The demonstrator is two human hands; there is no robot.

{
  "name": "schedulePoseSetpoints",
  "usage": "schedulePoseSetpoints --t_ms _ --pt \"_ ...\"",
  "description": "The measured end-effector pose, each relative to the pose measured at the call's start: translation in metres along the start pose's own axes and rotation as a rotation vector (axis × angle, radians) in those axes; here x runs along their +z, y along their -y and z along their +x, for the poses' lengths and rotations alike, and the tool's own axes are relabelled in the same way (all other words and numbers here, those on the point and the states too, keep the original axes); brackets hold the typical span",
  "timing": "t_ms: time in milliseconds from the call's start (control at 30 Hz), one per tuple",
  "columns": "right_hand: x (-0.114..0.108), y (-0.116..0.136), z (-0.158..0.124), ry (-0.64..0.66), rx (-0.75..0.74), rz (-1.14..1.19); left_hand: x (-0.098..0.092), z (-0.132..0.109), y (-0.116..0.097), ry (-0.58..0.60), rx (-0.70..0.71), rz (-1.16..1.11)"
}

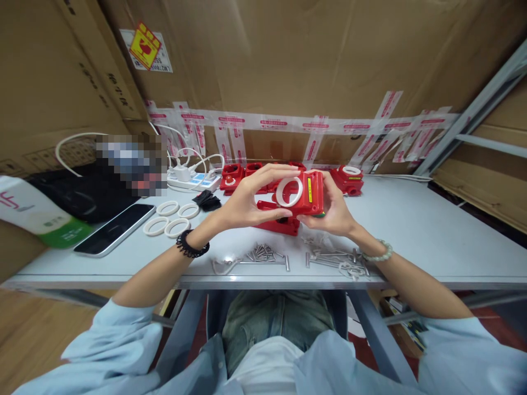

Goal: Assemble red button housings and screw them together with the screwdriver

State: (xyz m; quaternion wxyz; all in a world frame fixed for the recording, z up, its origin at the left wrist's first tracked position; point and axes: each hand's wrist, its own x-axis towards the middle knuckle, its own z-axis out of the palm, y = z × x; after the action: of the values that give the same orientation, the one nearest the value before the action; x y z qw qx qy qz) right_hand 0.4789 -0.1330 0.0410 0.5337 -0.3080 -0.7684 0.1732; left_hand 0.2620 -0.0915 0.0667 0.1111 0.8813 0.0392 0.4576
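Note:
Both hands hold a red box-shaped housing (313,193) up above the table, tilted toward me. A white ring (279,193) sits at its left face, and a yellow label is on the front. My left hand (244,202) is closed around the left side, fingers above the ring and thumb below it. My right hand (335,208) grips the housing's right side. Below and behind lies another red part (280,226), partly hidden by my left hand. Nearer me are a pile of screws (262,252) and T-handled metal keys (287,263).
Several white rings (167,208) lie at left beside a black crumpled piece (207,201) and a phone (115,230). A power strip (193,180) with cables stands behind. More red housings (233,178) line the back, one with a ring (352,170). Cardboard (288,66) walls the rear.

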Motion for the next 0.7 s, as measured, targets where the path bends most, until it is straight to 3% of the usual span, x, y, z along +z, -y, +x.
schedulePoseSetpoints --t_ms 167,367,700 --pt "0.0004 -0.0001 0.0000 0.022 -0.008 0.041 0.0032 -0.0020 -0.0004 -0.050 -0.072 0.099" --pt "-0.0003 -0.0017 -0.0003 0.019 -0.038 0.053 0.0041 -0.0012 -0.0014 -0.115 -0.058 0.075" --pt "0.0003 -0.0020 -0.0012 0.009 -0.051 0.039 0.0049 -0.0021 -0.0011 -0.119 -0.092 0.055"
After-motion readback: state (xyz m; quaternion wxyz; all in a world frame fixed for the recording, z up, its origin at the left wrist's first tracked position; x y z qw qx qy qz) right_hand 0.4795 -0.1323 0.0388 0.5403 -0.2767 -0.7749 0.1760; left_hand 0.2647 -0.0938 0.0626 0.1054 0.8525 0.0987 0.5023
